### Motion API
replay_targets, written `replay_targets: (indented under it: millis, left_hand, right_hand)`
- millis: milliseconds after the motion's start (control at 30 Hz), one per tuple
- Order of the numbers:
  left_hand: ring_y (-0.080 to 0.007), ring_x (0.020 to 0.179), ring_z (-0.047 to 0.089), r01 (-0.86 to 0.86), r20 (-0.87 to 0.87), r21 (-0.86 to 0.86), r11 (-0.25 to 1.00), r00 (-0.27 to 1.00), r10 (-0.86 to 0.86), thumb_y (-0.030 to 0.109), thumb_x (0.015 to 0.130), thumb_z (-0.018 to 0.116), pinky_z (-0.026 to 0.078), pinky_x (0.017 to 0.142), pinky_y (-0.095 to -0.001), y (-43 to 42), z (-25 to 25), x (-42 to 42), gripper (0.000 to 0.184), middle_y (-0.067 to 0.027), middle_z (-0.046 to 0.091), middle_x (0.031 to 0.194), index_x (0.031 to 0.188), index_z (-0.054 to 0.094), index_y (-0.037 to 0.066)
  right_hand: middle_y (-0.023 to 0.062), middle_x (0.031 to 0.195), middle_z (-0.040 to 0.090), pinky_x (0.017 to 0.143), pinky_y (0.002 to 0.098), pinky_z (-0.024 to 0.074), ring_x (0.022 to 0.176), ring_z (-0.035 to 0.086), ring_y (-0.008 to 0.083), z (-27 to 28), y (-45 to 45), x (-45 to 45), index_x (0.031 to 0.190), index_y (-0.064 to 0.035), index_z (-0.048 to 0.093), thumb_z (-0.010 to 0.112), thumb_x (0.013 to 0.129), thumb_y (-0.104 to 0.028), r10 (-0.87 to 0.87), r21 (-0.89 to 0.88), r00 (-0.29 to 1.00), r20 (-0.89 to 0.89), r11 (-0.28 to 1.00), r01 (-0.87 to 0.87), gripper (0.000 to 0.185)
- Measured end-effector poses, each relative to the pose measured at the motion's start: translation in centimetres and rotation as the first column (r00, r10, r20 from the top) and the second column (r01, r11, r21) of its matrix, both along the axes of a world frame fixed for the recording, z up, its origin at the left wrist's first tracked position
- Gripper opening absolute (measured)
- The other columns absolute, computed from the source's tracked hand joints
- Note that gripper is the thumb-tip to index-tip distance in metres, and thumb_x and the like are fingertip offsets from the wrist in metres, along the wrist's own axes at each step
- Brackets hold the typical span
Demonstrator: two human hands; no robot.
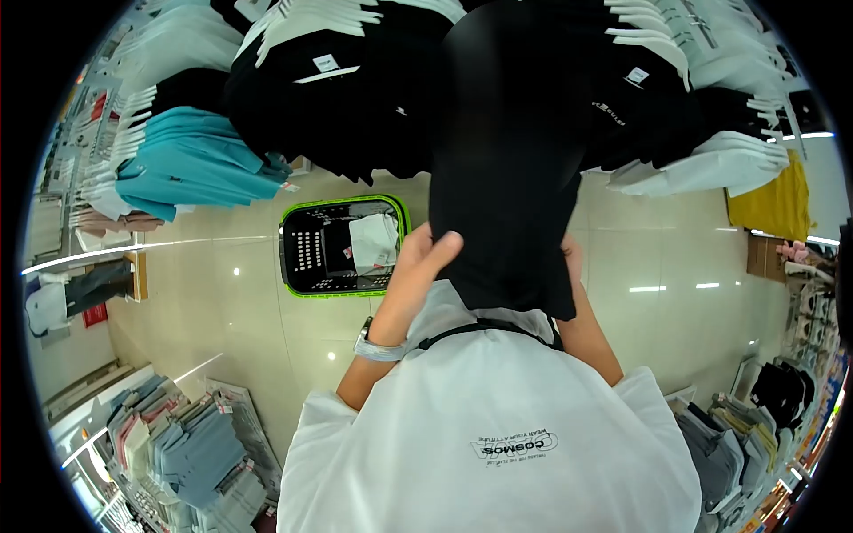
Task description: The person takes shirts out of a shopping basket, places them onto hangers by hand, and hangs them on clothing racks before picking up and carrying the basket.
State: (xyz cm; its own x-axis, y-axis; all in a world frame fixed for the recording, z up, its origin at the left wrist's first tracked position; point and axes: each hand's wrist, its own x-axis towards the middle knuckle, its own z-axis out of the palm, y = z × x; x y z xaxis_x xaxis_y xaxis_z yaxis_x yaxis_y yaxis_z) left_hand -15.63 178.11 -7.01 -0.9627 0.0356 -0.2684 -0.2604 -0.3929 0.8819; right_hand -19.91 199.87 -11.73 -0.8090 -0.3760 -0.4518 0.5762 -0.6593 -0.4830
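A black garment point(506, 222) hangs between my two hands, in front of my white shirt. My left hand point(428, 258) grips its left edge, with the thumb showing on top and the other fingers mostly behind the cloth. At the opposite edge, my right hand point(573, 258) is closed on the fabric, partly hidden by it. The garment's upper part merges with the dark shape above, so its top edge cannot be made out. Left of my left hand, a black basket with a green rim point(298, 291) stands on the floor, holding a folded white item point(373, 242).
Black shirts point(329, 107) on white hangers are ahead. Turquoise shirts point(200, 160) hang at the left, white shirts point(702, 164) and a yellow garment point(771, 200) at the right. Clothes racks point(187, 444) stand at the lower left and lower right. Pale tiles point(231, 311) cover the floor.
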Motion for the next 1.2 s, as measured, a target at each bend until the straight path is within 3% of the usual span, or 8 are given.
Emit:
replay_targets:
  millis: [133, 233, 433, 633, 867, 967, 1100, 1200]
  left_hand:
    - [-0.0149, 0.098, 0.059, -0.089, 0.034, -0.06, 0.994, 0.995, 0.091, 0.008, 0.081, 0.068, 0.045, 0.087, -0.0266, 0.0, 1.0, 0.2, 0.04, -0.0081, 0.062, 0.108, 0.116, 0.054, -0.003]
    - [-0.0156, 0.096, 0.059, -0.15, 0.008, -0.027, 0.988, 0.989, 0.15, 0.011, 0.081, 0.068, 0.045, 0.087, -0.0262, -0.5, 1.5, 0.4, 0.037, -0.0087, 0.062, 0.107, 0.112, 0.055, -0.003]
    - [-0.0172, 0.099, 0.058, -0.142, 0.026, 0.071, 0.987, 0.99, 0.14, 0.005, 0.08, 0.064, 0.045, 0.088, -0.0281, -1.6, 1.9, 1.5, 0.036, -0.0092, 0.061, 0.109, 0.114, 0.054, -0.003]
    - [-0.0163, 0.097, 0.057, -0.068, -0.048, 0.002, 0.998, 0.997, 0.068, 0.003, 0.079, 0.061, 0.045, 0.087, -0.028, -1.7, 3.1, 1.6, 0.037, -0.0093, 0.061, 0.108, 0.115, 0.052, -0.004]
    - [-0.0123, 0.088, 0.056, -0.059, -0.151, -0.245, 0.968, 0.988, 0.022, 0.003, 0.081, 0.055, 0.045, 0.081, -0.0267, -1.6, 2.6, 1.6, 0.029, -0.0063, 0.062, 0.098, 0.11, 0.054, -0.003]
    - [-0.0115, 0.085, 0.057, -0.13, -0.224, -0.348, 0.928, 0.973, 0.052, 0.001, 0.081, 0.056, 0.046, 0.077, -0.0247, -1.4, 1.6, 1.6, 0.035, -0.0064, 0.062, 0.099, 0.115, 0.051, -0.003]
    - [-0.0165, 0.087, 0.06, -0.212, -0.094, -0.584, 0.783, 0.976, 0.194, 0.006, 0.081, 0.062, 0.049, 0.072, -0.0257, -0.7, 4.3, 1.8, 0.054, -0.012, 0.059, 0.103, 0.129, 0.036, 0.001]
    - [-0.0187, 0.095, 0.058, -0.324, -0.336, -0.354, 0.878, 0.92, 0.204, 0.016, 0.086, 0.06, 0.048, 0.079, -0.0273, -0.1, 7.0, 2.5, 0.059, -0.014, 0.053, 0.113, 0.135, 0.031, 0.001]
  right_hand:
    - [0.0049, 0.089, 0.061, 0.079, 0.0273, 0.0471, 0.084, 0.057, 0.0176, 1.7, -2.1, 0.3, 0.091, -0.0006, 0.058, 0.044, 0.081, -0.013, 0.064, 0.072, 0.984, 0.166, 0.994, -0.076, 0.021]
    - [0.0043, 0.095, 0.06, 0.082, 0.0246, 0.0442, 0.088, 0.055, 0.0146, -0.7, -1.9, 0.4, 0.089, -0.0021, 0.058, 0.044, 0.081, -0.013, 0.086, 0.226, 0.996, -0.002, 0.971, -0.083, 0.019]
    - [0.0088, 0.125, 0.05, 0.097, 0.0287, 0.0362, 0.115, 0.047, 0.0197, 1.7, -1.0, 1.1, 0.127, -0.0009, 0.046, 0.049, 0.077, -0.015, 0.323, 0.48, 0.897, -0.302, 0.865, -0.15, 0.052]
    - [0.0108, 0.139, 0.04, 0.104, 0.0332, 0.0321, 0.128, 0.037, 0.0241, 2.7, -1.2, -0.3, 0.142, -0.0024, 0.027, 0.054, 0.08, -0.022, 0.242, 0.159, 0.857, -0.456, 0.969, -0.19, 0.07]
    - [0.0072, 0.105, 0.062, 0.085, 0.0269, 0.0444, 0.094, 0.058, 0.0148, 5.8, -4.1, -1.4, 0.111, 0.0024, 0.058, 0.063, 0.088, -0.015, 0.145, 0.625, 0.845, -0.515, 0.738, 0.254, 0.029]
    - [0.0035, 0.087, 0.064, 0.071, 0.0231, 0.0452, 0.077, 0.057, 0.0093, 9.2, -5.3, -0.4, 0.098, 0.0036, 0.062, 0.068, 0.082, -0.013, 0.046, 0.519, 0.8, -0.598, 0.783, 0.343, 0.024]
    - [0.0025, 0.077, 0.063, 0.063, 0.023, 0.0461, 0.071, 0.057, 0.0079, 11.8, -6.2, 1.0, 0.098, 0.0037, 0.062, 0.071, 0.078, -0.008, 0.223, 0.547, 0.593, -0.774, 0.707, 0.448, 0.025]
    - [0.0054, 0.074, 0.063, 0.056, 0.0235, 0.0459, 0.064, 0.058, 0.0091, 13.4, -8.2, 1.8, 0.098, 0.0024, 0.063, 0.071, 0.077, -0.007, 0.351, 0.592, 0.503, -0.79, 0.649, 0.477, 0.024]
